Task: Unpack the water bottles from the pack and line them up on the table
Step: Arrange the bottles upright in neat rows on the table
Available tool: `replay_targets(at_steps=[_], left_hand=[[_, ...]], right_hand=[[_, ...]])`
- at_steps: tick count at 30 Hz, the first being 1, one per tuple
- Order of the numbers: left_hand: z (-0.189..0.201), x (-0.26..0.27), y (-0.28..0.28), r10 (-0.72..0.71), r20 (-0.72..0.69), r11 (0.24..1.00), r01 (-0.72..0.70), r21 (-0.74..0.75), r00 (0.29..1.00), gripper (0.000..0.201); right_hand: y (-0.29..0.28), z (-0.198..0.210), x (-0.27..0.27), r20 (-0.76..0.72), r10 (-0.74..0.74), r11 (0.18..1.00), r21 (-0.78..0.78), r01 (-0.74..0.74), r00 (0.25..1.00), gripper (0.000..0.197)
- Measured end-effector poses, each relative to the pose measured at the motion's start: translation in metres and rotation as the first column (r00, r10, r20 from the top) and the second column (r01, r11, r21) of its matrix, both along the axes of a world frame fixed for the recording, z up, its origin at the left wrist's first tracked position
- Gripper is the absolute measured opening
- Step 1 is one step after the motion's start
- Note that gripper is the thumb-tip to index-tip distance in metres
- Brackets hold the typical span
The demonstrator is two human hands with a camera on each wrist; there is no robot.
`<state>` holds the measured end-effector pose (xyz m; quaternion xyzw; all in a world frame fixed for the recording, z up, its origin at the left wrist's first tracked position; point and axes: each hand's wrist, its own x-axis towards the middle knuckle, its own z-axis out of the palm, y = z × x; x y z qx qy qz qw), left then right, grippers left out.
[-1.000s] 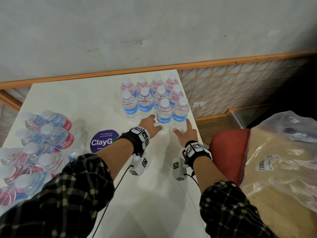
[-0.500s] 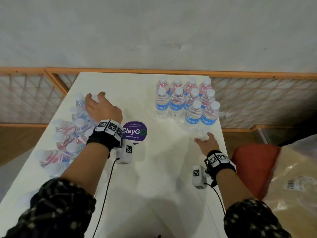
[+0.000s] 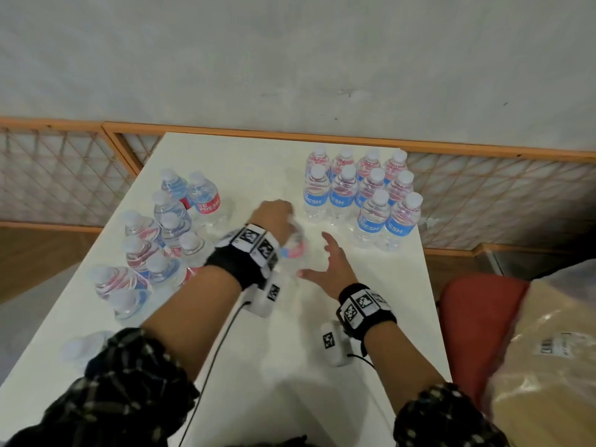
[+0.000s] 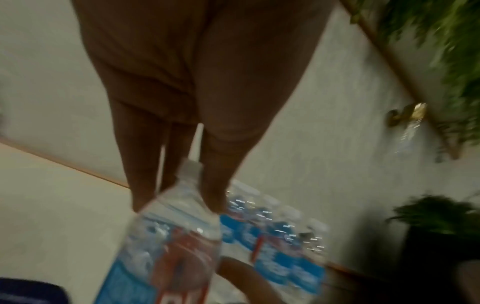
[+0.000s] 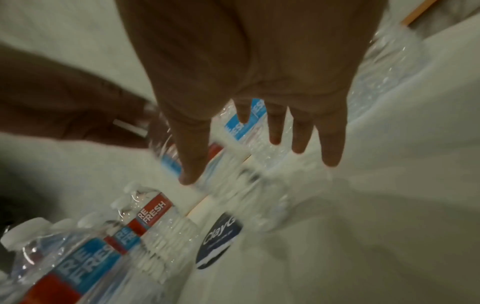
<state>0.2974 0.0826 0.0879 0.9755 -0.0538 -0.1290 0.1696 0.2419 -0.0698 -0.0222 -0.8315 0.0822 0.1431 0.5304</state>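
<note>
My left hand (image 3: 274,217) grips a clear water bottle (image 3: 295,246) with a red and blue label near its neck, hanging over the middle of the white table (image 3: 258,366). The left wrist view shows fingers (image 4: 215,185) on both sides of the bottle's (image 4: 176,236) shoulder. My right hand (image 3: 329,262) is open with fingers spread, just right of the bottle's lower half. Several bottles (image 3: 364,195) stand upright in rows at the back right. The remaining pack bottles (image 3: 161,240) cluster at the left, leaning.
A single bottle (image 3: 80,346) lies by my left sleeve near the table's left edge. A red chair (image 3: 477,317) and a plastic-wrapped bundle (image 3: 548,350) sit to the right. A round ClayGo sticker (image 5: 221,240) lies on the table.
My left hand took a bottle from the pack at the left and carried it right to the table's middle. The right hand moved left toward it.
</note>
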Motion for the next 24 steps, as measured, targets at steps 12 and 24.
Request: replay_targets(at_steps=[12, 24], left_hand=[[0.016, 0.046, 0.081, 0.356, 0.048, 0.807, -0.333, 0.488, 0.933, 0.065], [0.013, 0.051, 0.055, 0.153, 0.036, 0.977, -0.156, 0.143, 0.988, 0.023]], right_hand=[[-0.045, 0.004, -0.030, 0.097, -0.306, 0.952, 0.042, 0.304, 0.947, 0.067], [-0.040, 0.003, -0.027, 0.118, -0.300, 0.954, 0.025, 0.299, 0.947, 0.066]])
